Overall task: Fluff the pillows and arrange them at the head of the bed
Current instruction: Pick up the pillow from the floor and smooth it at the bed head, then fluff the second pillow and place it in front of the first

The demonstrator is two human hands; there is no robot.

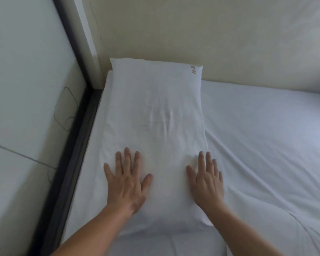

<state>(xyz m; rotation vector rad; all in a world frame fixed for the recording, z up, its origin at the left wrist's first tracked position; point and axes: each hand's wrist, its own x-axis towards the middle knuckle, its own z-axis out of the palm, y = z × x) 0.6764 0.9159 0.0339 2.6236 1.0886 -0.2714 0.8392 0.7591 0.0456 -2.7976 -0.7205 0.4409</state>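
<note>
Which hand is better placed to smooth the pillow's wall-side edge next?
Left. The left hand lies flat on the pillow nearer the wall-side edge, while the right hand rests at the opposite edge beside the open sheet.

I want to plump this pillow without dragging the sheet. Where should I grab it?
Probably by the two long side edges of the pillow, one per hand. The left hand and right hand already lie flat near them at its near end. It lies lengthwise, far end against the wall.

Pillow (155, 117): white, with small gold embroidery (193, 70) at one corner. Sheet (266, 135): white. Wall (192, 30): cream.
</note>
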